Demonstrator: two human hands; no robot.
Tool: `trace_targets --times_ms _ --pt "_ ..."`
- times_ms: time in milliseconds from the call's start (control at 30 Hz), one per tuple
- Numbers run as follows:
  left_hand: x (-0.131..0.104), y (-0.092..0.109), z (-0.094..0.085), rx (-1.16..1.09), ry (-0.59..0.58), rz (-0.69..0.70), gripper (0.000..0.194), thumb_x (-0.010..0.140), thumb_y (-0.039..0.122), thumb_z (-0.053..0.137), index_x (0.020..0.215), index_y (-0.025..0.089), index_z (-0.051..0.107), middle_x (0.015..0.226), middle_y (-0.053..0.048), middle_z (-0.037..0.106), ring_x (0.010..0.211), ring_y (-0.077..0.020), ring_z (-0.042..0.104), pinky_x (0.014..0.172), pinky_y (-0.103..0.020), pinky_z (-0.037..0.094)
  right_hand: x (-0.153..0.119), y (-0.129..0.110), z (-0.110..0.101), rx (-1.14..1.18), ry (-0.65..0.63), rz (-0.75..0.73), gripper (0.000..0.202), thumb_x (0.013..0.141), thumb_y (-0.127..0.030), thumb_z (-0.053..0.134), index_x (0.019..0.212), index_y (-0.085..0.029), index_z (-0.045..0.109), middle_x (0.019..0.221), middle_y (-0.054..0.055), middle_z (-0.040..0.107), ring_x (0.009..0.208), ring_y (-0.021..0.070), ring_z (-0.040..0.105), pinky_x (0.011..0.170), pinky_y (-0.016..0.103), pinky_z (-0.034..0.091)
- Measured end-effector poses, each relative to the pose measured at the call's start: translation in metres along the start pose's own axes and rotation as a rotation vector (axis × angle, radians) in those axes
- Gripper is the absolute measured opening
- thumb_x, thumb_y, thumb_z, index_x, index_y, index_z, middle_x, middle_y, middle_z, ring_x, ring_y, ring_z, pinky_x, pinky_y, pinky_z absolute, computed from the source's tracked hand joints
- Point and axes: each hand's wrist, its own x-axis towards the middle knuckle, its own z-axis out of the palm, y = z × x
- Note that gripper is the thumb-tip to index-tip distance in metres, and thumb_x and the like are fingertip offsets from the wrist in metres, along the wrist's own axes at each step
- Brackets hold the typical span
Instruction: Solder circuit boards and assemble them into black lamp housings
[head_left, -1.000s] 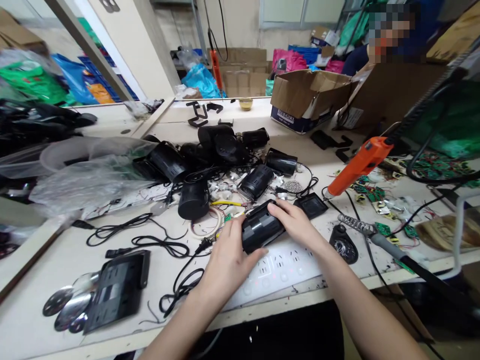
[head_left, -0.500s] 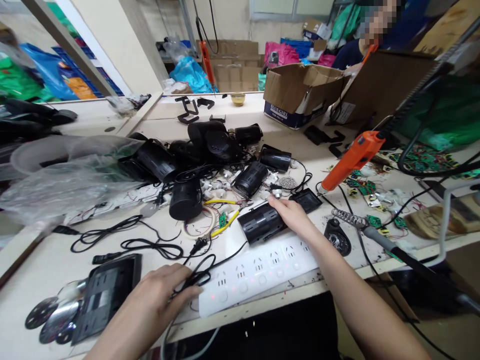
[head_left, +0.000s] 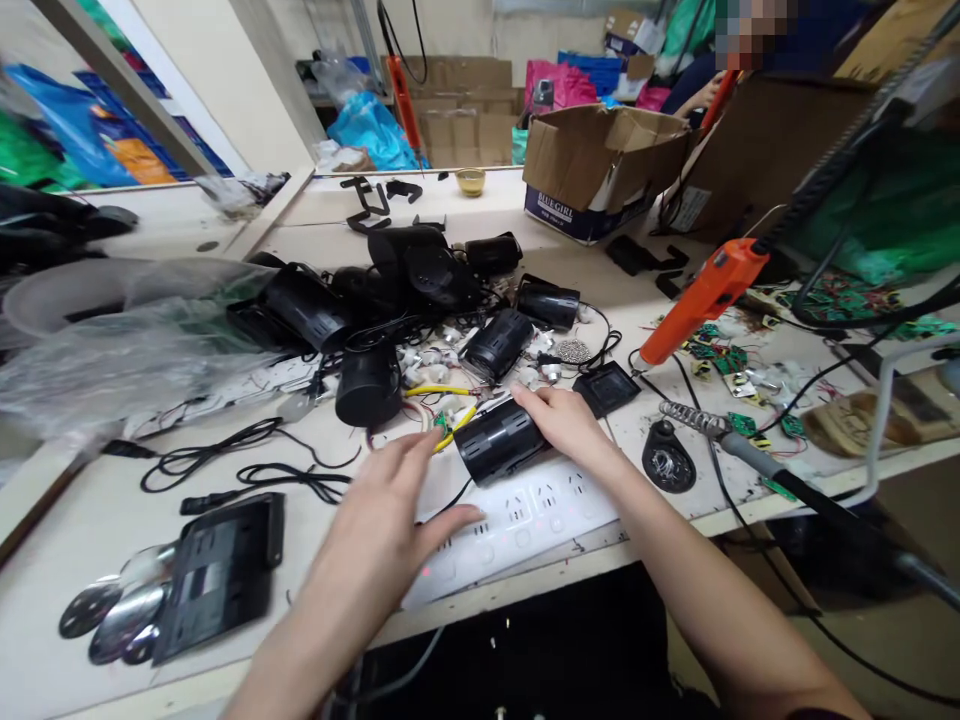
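My right hand (head_left: pixel 564 422) is closed over the right end of a black cylindrical plastic housing (head_left: pixel 495 442), which lies on its side at the back edge of a white power strip (head_left: pixel 517 512). My left hand (head_left: pixel 386 505) is open, thumb and fingers spread, just left of the housing and above the left end of the strip. A black cord runs from the housing down behind my left thumb. Yellow-handled pliers (head_left: pixel 459 430) lie behind the housing, partly covered by it. A small black rectangular tray-like part (head_left: pixel 606 388) sits right of my right hand.
Several black housings (head_left: pixel 427 275) are heaped behind, among small white parts. An orange electric screwdriver (head_left: pixel 705 300) hangs at right, above a soldering iron (head_left: pixel 765 465) and green circuit boards (head_left: pixel 724 360). A black panel with shiny discs (head_left: pixel 221 570) lies front left. Another person is behind the cardboard box (head_left: pixel 585 185).
My left hand has let go of the coiled black cord and moved up and right, opening beside the housing. My right hand stays on the housing, which has shifted slightly left in view.
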Motion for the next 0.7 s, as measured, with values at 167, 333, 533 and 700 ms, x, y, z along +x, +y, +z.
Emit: trace_targets --times_ms 167,333,533,700 --pt "0.031 0.03 0.036 -0.166 -0.108 -0.068 0.061 0.081 0.041 0.068 0.133 0.018 0.046 0.128 -0.014 0.057 0.118 -0.0338 0.055 0.098 -0.049 0.047 -0.028 -0.002 -0.015 -0.077 0.187 -0.092 0.042 0.095 -0.049 0.046 0.085 -0.016 0.071 0.086 0.012 0.072 0.087 0.0254 0.067 0.083 0.036 0.049" --pt "0.039 0.025 0.035 -0.25 -0.152 -0.07 0.057 0.081 0.043 0.068 0.128 0.019 0.045 0.122 -0.012 0.056 0.114 -0.0332 0.055 0.096 -0.05 0.047 -0.059 0.018 -0.051 0.12 1.026 -0.197 0.031 0.085 -0.04 0.066 0.107 -0.019 0.06 0.107 0.011 0.06 0.092 0.0216 0.063 0.075 0.035 0.055" --pt "0.043 0.033 0.036 -0.232 -0.115 -0.019 0.055 0.083 0.041 0.066 0.129 0.02 0.045 0.131 -0.013 0.051 0.121 -0.0346 0.049 0.1 -0.052 0.043 -0.004 0.051 -0.083 0.291 0.905 -0.023 0.053 0.076 -0.039 0.069 0.121 -0.017 0.049 0.11 0.014 0.063 0.096 0.0268 0.064 0.085 0.046 0.052" --pt "0.043 0.036 0.037 -0.246 -0.139 -0.041 0.054 0.085 0.038 0.065 0.131 0.018 0.045 0.134 -0.013 0.05 0.122 -0.0344 0.047 0.101 -0.051 0.043 0.009 0.037 -0.09 0.086 0.973 -0.058 0.042 0.078 -0.039 0.064 0.113 -0.019 0.052 0.098 0.01 0.065 0.088 0.027 0.063 0.085 0.045 0.049"
